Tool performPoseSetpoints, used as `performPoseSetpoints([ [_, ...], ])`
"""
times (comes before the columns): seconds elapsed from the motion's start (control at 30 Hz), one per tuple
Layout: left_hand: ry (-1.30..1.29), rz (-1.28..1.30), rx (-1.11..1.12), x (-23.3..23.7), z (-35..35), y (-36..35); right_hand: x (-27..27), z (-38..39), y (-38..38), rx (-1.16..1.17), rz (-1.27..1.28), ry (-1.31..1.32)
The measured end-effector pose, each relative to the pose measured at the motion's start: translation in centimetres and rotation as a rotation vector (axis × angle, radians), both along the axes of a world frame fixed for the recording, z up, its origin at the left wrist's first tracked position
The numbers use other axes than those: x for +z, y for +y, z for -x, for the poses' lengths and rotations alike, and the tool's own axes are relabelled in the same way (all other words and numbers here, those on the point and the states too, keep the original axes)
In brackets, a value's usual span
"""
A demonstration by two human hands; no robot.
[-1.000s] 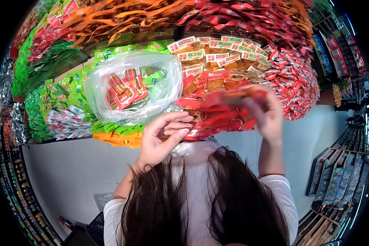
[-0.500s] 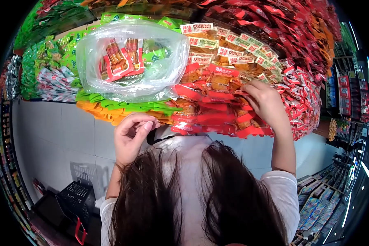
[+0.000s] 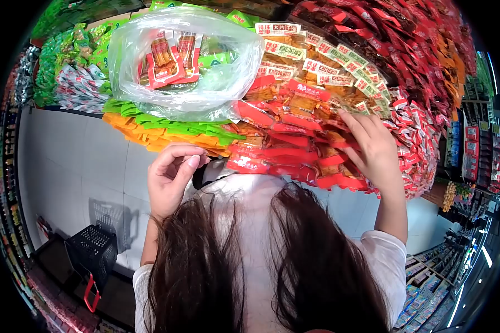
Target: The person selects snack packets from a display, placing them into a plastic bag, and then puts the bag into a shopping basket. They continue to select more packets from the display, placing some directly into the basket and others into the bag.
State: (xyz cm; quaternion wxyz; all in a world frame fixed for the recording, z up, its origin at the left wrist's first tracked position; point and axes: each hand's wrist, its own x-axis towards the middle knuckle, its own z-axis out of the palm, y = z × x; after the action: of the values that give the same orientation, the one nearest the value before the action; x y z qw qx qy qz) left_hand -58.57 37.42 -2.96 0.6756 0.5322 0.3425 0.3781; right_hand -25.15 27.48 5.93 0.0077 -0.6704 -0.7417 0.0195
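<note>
My right hand point(image 3: 375, 147) reaches over the red-edged snack packets point(image 3: 303, 102), its index finger and thumb spread apart. Its fingertips rest on or just above the packets, and I see none gripped between them. My left hand point(image 3: 175, 172) hovers in front of the display's near edge with fingers curled and thumb close to the fingertips; no item shows in it. A clear plastic bag point(image 3: 125, 72) lies open on top of the display at the left. Inside the bag are red-edged packets point(image 3: 165, 61) with brown food showing through.
Orange packets point(image 3: 150, 136) and green packets point(image 3: 144, 114) line the display's near left edge. Cream-labelled packets point(image 3: 319, 69) lie behind the red ones. Small red-and-white packets point(image 3: 414, 144) heap at the right. A black shopping basket point(image 3: 94, 250) stands on the floor at lower left.
My right hand has shifted slightly right, and its thumb and index finger have spread wider. My left hand stays curled in nearly the same place. The view has tilted a little.
</note>
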Motion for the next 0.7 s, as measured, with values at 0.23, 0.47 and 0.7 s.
performPoseSetpoints([
  [0.23,0.015,0.013,0.007,-0.1,-0.3,-0.5,-2.6,-2.3,1.1,-0.035,-0.091,0.009],
  [0.47,0.048,0.046,-0.039,-0.3,-0.7,-0.1,-3.3,-0.7,1.6,0.040,-0.125,-0.046],
  [0.7,0.094,-0.061,-0.041,-1.0,-1.8,-0.5,-3.8,-2.0,1.6,-0.012,-0.155,-0.057],
])
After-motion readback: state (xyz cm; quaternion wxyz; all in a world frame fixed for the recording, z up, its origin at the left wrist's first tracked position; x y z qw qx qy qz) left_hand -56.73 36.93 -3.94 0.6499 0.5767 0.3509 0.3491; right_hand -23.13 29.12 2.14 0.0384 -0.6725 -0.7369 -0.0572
